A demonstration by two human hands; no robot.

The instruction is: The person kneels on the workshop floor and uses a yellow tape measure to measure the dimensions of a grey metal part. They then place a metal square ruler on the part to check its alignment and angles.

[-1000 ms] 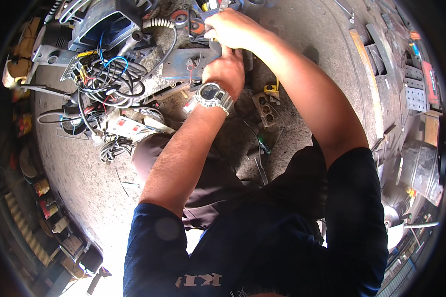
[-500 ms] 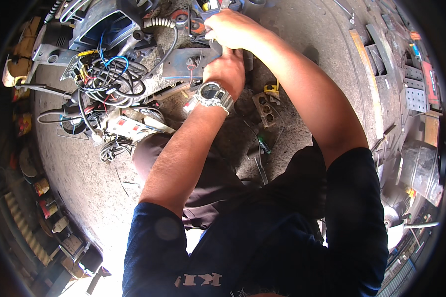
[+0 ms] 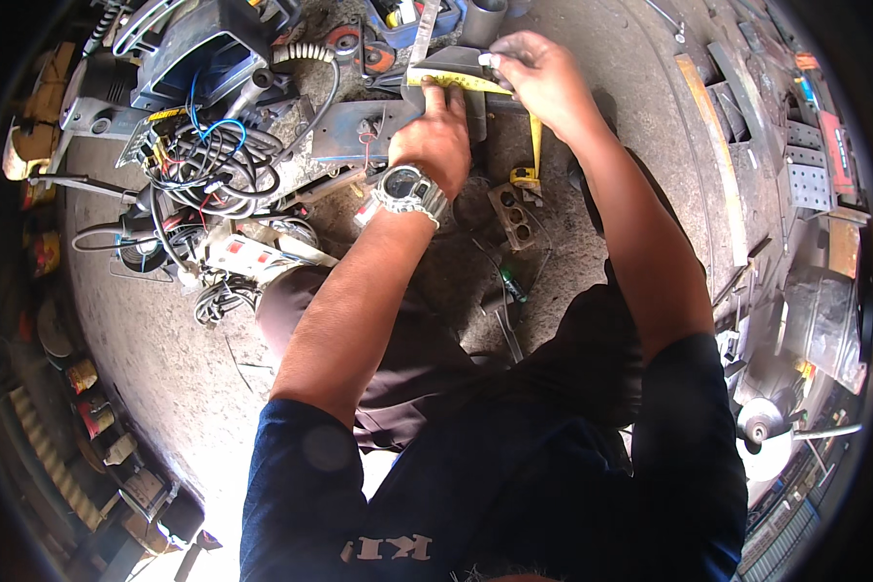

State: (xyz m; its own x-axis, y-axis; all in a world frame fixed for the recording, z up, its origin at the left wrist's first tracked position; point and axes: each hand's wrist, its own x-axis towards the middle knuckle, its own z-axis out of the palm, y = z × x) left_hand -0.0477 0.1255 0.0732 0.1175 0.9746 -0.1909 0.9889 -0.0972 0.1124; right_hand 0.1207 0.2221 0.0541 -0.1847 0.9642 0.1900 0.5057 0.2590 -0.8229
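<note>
A dark metal piece lies in front of me at the top of the view. Across it runs the yellow blade of a tape measure, and the blade bends down at its right end to the tape measure's case. My left hand, with a watch on its wrist, rests by the metal, its outstretched fingertips pressing on the blade. At the blade's right side my right hand is closed in a pinch on a small white stick, like chalk. Its lower fingers are near the blade; whether they touch it I cannot tell.
A steel ruler leans by a blue bin behind the metal. Bundled black cables and a machine housing crowd the left. Orange discs, a holed block and a grinder-like tool lie about.
My right hand has moved right, away from the steel ruler, and now pinches the white stick. The yellow blade now shows across the metal. My left hand has shifted slightly.
</note>
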